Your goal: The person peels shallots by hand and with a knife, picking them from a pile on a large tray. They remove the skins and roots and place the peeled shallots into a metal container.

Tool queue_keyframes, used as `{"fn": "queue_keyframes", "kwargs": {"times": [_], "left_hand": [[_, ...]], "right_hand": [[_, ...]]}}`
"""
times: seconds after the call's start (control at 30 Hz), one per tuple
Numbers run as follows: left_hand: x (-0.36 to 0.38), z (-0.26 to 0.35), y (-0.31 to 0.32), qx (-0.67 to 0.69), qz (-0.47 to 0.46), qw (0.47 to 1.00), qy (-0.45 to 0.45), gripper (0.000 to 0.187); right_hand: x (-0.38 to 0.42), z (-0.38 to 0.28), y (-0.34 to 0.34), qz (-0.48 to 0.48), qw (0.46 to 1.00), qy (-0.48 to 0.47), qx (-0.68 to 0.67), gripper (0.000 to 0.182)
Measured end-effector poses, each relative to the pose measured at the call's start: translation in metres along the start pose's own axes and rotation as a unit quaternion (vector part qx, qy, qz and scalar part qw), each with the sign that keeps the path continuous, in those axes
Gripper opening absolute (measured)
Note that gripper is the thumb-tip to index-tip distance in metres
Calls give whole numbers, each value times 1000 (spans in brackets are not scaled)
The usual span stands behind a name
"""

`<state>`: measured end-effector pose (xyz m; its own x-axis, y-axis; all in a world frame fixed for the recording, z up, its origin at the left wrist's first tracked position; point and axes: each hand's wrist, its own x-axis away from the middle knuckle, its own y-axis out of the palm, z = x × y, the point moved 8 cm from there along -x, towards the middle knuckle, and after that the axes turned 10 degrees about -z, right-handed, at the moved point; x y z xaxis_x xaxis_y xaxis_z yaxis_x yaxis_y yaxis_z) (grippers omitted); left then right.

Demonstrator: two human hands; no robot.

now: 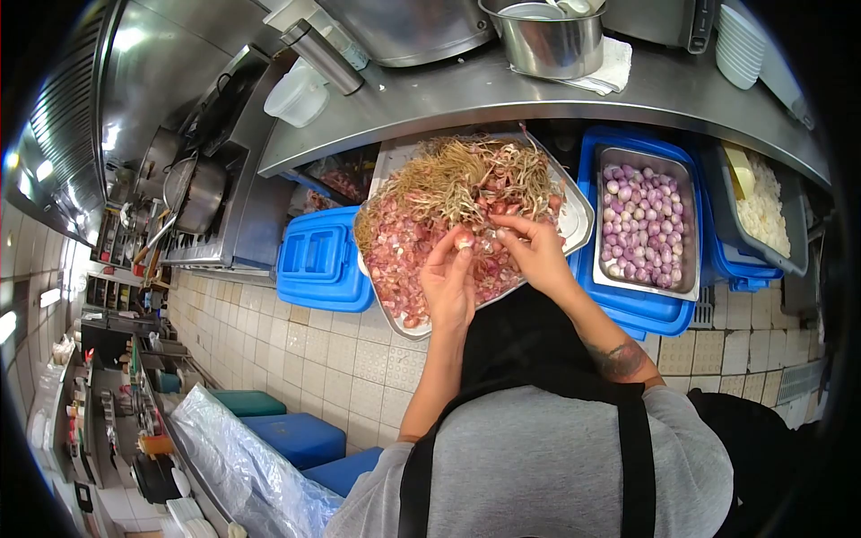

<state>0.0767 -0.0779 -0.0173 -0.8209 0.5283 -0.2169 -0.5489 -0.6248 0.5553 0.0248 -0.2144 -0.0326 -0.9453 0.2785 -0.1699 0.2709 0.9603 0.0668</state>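
Observation:
Over a large metal tray heaped with shallots, my left hand pinches one small shallot between thumb and fingertips. My right hand is just to its right, thumb and forefinger drawn together. Whatever they grip, if anything, is too small to make out. Loose reddish shallots and skins fill the near and left part of the tray. Dry roots and stalks are piled at its far side. On the right, a steel pan holds many peeled purple-white shallots.
The steel pan rests on a blue lid. Another blue lidded bin stands left of the tray. A steel counter runs above, bearing a pot. At right is a grey bin with pale pieces.

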Motion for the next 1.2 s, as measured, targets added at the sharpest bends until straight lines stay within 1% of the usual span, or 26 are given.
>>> {"fn": "queue_keyframes", "kwargs": {"times": [0.03,0.07,0.13,0.23,0.33,0.43,0.53,0.57,0.6,0.63,0.67,0.73,0.77,0.87,0.93,0.97,1.0,1.07,1.13,1.2], "left_hand": [[0,1,-4,-18,4,1000,10,36],[0,2,-6,-36,7,999,19,37],[2,3,-7,-34,17,999,26,35],[2,8,-5,-45,17,998,34,33],[2,13,0,-54,16,998,40,31],[3,12,-1,-54,17,997,44,31],[5,9,-3,-40,8,998,47,31],[6,8,-3,-33,4,998,47,31],[7,8,-2,-33,-5,999,38,31],[8,8,-2,-34,-14,999,28,32],[8,7,-1,-34,-22,999,18,33],[8,12,12,5,-35,999,20,35],[8,14,17,26,-42,999,22,36],[6,13,12,42,-23,999,17,38],[6,11,8,35,-28,999,26,37],[6,10,6,32,-30,999,31,37],[6,9,4,27,-30,999,34,36],[7,9,2,16,-30,999,40,34],[6,14,5,-30,-22,998,51,33],[6,18,6,-68,-20,995,65,32]], "right_hand": [[2,-10,2,6,998,-40,57,35],[6,-12,7,-25,998,-27,54,36],[14,-41,16,-85,995,-1,50,39],[18,-55,21,-98,993,-64,24,38],[19,-63,23,-102,988,-99,54,35],[22,-76,23,-72,982,-150,85,33],[23,-75,22,-53,973,-190,121,30],[20,-64,21,-78,989,-119,47,29],[19,-57,21,-103,993,-47,-28,29],[20,-47,23,-126,986,26,-102,28],[19,-40,20,-118,977,43,-171,28],[14,-23,14,-101,944,76,-306,27],[13,-22,10,-90,953,73,-279,27],[9,-17,5,-62,976,57,-203,28],[14,-33,4,-62,997,2,-52,30],[17,-44,5,-61,997,-26,24,32],[22,-54,8,-71,996,-1,47,34],[22,-67,15,-53,988,-132,67,33],[28,-85,17,-58,976,-171,120,36],[29,-89,17,-84,975,-136,152,36]]}}
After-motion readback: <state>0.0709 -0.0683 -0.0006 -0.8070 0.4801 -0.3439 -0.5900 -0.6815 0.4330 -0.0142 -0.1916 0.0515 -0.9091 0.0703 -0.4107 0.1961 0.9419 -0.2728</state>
